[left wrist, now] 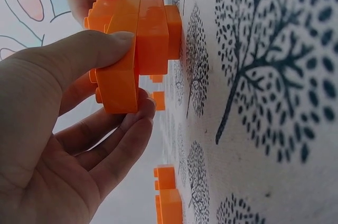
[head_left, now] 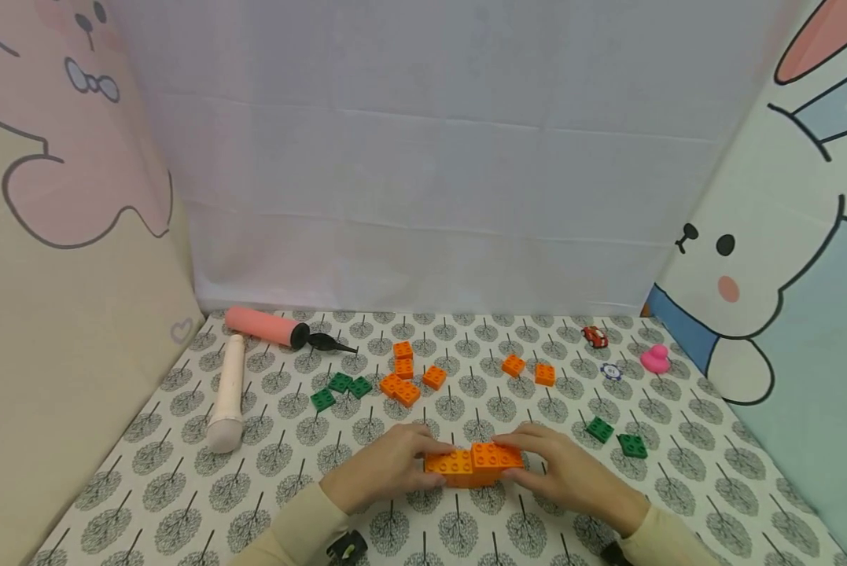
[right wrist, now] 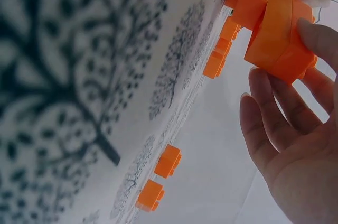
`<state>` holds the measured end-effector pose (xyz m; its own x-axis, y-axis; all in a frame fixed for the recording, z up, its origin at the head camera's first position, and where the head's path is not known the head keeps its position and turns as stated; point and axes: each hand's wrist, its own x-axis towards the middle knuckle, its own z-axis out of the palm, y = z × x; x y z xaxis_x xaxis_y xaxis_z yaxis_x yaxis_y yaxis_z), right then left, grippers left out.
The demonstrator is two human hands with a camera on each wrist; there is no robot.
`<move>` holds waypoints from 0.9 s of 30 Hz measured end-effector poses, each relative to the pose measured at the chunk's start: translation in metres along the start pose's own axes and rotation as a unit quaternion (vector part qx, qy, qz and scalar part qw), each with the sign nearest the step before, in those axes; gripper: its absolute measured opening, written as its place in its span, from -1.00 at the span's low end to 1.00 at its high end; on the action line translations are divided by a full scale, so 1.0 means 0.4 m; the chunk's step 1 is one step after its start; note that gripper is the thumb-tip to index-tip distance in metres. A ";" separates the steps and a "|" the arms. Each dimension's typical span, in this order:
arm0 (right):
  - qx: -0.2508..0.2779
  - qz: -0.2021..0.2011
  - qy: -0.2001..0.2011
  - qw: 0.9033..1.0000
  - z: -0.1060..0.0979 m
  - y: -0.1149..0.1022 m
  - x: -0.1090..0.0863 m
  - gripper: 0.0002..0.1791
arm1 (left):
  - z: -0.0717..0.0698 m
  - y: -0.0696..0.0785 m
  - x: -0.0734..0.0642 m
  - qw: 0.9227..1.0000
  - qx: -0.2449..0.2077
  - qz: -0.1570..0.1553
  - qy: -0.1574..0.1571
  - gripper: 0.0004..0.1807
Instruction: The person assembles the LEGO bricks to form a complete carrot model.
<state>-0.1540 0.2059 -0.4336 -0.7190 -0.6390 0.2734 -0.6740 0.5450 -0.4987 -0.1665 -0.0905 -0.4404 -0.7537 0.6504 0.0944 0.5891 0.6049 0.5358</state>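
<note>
Stacked orange toy building bricks [head_left: 458,472] stand in front of me, studs up, with the top layer overhanging narrower layers below. My left hand [head_left: 391,462] grips the left end of the top layer. In the left wrist view, its thumb [left wrist: 100,55] presses the near side and the fingers curl behind. At the other end, my right hand [head_left: 568,470] holds an orange brick [right wrist: 288,57] between thumb and fingers. The stack's lowest brick [left wrist: 173,31] shows close to the patterned tablecloth in the left wrist view.
Loose orange bricks [head_left: 434,377] lie beyond the hands, with two more [head_left: 545,374] to their right. Green bricks [head_left: 322,399] lie left and right. A pink pump [head_left: 260,325], pale baton-like object [head_left: 229,389], red toy car [head_left: 595,336], round chip [head_left: 610,372] and pink toy [head_left: 655,358] lie farther out.
</note>
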 end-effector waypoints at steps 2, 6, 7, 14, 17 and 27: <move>-0.002 0.008 -0.001 1.000 -0.002 0.003 -0.004 -0.54 | 0.001 0.000 0.002 1.000 -0.001 -0.002 -0.001 -0.48; -0.009 0.021 -0.003 1.000 -0.006 0.003 -0.006 -0.53 | 0.001 0.000 0.003 1.000 0.000 -0.005 -0.002 -0.48; -0.010 0.023 -0.004 1.000 -0.006 0.003 -0.006 -0.53 | 0.001 0.000 0.004 1.000 0.000 -0.005 -0.002 -0.48; -0.015 0.023 -0.006 1.000 -0.011 -0.001 -0.006 -0.52 | -0.023 -0.019 0.002 1.000 -0.009 -0.023 0.009 -0.39; -0.010 0.025 -0.012 1.000 -0.015 0.000 -0.005 -0.51 | -0.048 -0.036 0.001 0.997 0.044 -0.048 0.044 -0.41; 0.006 0.036 -0.036 0.999 -0.019 0.000 -0.002 -0.50 | -0.083 -0.145 0.038 0.973 0.127 -0.129 0.144 -0.51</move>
<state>-0.1547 0.2105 -0.4276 -0.7513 -0.6358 0.1772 -0.6188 0.5852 -0.5241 -0.2218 -0.1310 -0.4421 -0.9153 0.3280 0.2337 0.3941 0.8490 0.3520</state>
